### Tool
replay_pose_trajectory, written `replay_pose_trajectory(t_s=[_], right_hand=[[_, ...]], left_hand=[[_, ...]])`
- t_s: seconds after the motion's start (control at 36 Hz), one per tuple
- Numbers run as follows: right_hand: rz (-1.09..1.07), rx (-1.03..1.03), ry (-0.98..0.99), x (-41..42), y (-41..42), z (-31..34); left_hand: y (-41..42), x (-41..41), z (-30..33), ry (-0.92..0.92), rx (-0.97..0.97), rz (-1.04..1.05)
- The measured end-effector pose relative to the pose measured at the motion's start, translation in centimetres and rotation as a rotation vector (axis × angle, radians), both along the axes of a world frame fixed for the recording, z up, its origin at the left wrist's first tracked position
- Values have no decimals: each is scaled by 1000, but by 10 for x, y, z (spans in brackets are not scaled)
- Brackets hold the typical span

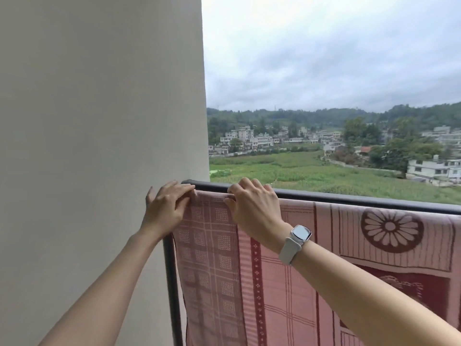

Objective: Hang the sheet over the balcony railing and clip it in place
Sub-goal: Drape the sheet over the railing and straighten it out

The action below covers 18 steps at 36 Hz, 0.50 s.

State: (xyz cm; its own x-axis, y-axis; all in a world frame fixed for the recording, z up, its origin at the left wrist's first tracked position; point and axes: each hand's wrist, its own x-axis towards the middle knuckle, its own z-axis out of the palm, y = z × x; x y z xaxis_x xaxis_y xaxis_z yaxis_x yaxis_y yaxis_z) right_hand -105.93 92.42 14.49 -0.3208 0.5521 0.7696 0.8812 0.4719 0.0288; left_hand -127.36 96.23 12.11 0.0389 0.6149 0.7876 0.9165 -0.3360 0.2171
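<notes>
Both hands pinch the top fold of the pink patterned woven sheet (287, 270) on the dark metal balcony railing (349, 197), which runs rightward from them: the left hand (166, 206) closes on its end corner, the right hand (254, 204) just beside. No clip is visible.

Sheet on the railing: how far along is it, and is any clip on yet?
Done: the sheet already hangs over the railing. In hand: left hand and right hand press its top edge at the corner beside the wall. Left: clipping; no clip shows anywhere.

Soft overcast daylight, sharp, wide-angle edge bending
</notes>
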Motion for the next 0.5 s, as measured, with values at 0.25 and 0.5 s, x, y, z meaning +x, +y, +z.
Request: replay_pose_trajectory(t_s=[0.25,0.5], right_hand=[[-75,-72,119,-51,20,7],[-119,-108,320,-71,22,22]], left_hand=[[26,-44,15,-148,-100,-375],[44,-45,37,-272,-102,-472]])
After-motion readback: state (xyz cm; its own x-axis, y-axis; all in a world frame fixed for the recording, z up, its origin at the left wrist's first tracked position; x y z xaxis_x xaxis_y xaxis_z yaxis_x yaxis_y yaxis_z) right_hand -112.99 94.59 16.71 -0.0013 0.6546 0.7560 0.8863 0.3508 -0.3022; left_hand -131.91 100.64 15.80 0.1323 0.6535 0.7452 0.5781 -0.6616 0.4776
